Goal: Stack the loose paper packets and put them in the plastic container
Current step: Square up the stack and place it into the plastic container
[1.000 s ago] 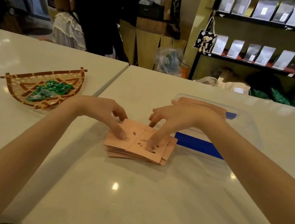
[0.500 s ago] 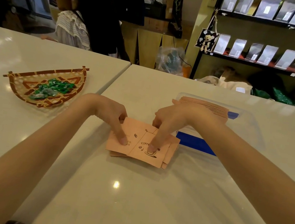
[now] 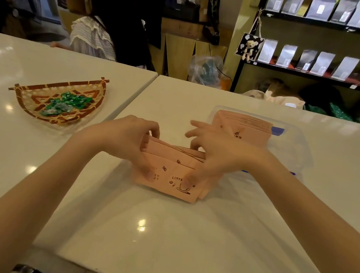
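Observation:
A loose pile of pink paper packets point(image 3: 170, 169), printed with coffee drawings, lies on the white table in front of me. My left hand point(image 3: 128, 139) grips the pile's left side, fingers curled behind it and thumb on the front. My right hand point(image 3: 213, 154) holds the right side, one fingertip pressing the top packet near the cup drawing. The pile's far edge is tilted up off the table. Behind my right hand stands a clear plastic container point(image 3: 294, 136) with a neat row of the same pink packets point(image 3: 241, 123) inside.
A woven bamboo basket point(image 3: 32, 97) with green wrapped sweets sits on the left table. A gap runs between the two tables. Another person stands beyond the table's far edge. Shelves of pouches fill the right background.
Both hands moved from pressing flat on the packets to gripping the pile's sides, squeezing it together and tilting its far edge up.

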`<act>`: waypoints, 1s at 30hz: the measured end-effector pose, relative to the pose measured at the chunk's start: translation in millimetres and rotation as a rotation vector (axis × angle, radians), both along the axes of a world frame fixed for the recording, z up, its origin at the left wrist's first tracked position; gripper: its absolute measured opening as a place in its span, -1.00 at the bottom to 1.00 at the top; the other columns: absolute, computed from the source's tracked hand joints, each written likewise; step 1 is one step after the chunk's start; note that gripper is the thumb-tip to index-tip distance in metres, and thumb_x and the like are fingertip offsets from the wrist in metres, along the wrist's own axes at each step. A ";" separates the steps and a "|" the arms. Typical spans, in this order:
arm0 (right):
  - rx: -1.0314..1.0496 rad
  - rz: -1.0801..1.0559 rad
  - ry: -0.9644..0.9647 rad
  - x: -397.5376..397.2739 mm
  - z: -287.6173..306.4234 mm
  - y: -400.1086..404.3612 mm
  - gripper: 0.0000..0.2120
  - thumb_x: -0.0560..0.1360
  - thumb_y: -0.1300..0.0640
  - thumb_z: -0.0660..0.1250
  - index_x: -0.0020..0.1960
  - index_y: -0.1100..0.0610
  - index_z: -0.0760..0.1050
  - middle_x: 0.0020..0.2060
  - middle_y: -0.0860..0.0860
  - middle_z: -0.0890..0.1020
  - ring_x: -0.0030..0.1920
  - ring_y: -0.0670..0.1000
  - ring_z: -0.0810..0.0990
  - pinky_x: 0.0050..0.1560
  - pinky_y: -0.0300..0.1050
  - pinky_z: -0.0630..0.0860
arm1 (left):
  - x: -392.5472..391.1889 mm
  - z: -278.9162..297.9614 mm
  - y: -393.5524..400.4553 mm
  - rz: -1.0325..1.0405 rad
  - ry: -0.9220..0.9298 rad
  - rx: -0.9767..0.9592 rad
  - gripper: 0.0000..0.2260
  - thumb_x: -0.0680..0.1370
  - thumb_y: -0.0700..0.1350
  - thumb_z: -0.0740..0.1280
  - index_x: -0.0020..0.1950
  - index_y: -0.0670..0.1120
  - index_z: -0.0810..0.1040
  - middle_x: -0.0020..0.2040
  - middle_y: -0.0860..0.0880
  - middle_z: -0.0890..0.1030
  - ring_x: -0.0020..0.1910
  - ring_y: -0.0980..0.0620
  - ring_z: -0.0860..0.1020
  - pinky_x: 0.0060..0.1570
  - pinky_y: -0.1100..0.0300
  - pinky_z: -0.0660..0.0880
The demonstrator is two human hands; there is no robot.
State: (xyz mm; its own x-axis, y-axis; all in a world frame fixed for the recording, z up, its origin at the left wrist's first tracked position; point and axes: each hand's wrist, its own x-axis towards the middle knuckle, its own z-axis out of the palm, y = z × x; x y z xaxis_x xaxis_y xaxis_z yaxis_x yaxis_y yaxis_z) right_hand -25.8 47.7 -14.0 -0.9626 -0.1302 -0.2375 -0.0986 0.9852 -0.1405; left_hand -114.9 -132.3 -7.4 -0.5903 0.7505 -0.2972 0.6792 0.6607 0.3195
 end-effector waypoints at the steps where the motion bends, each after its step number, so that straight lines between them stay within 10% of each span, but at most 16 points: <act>1: -0.003 -0.020 0.062 7.2 -0.4 2.2 -0.44 0.20 -0.31 0.37 0.04 0.04 0.51 0.43 -0.07 0.23 0.46 -0.09 -0.13 0.32 0.21 -0.43 | 5.8 0.2 1.3 -0.012 0.029 0.037 -0.45 0.15 0.13 0.52 0.01 0.12 0.33 -0.04 0.11 0.48 -0.05 0.07 0.46 -0.02 0.17 0.51; 14: -0.090 -0.267 0.349 92.3 -9.9 43.7 -0.50 0.19 -0.32 0.34 0.03 -0.07 0.50 0.47 -0.08 0.09 0.46 -0.08 -0.21 0.31 0.08 -0.49 | 50.9 -4.1 55.2 -0.193 0.035 0.316 -0.59 0.22 0.02 0.52 -0.05 0.12 0.40 -0.18 0.25 0.42 -0.16 0.21 0.42 -0.22 0.43 0.31; 30: -0.229 -0.377 0.425 116.2 -43.7 58.9 -0.35 0.12 -0.36 0.34 0.14 -0.15 0.37 0.49 -0.09 -0.06 0.39 -0.20 -0.35 0.33 -0.02 -0.49 | 47.6 -41.5 47.0 -0.102 -0.173 0.403 -0.45 0.25 0.03 0.49 0.13 0.18 0.29 0.02 0.25 0.45 0.06 0.15 0.43 0.15 0.24 0.34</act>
State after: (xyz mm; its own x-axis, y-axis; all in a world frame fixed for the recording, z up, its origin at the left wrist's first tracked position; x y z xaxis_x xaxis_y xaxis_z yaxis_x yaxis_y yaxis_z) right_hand 90.5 106.6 -57.6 -0.9567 0.2356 0.1709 0.1572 0.9124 -0.3779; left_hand -67.4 -85.3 -48.9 -0.4745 0.8784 -0.0569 0.6484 0.3925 0.6524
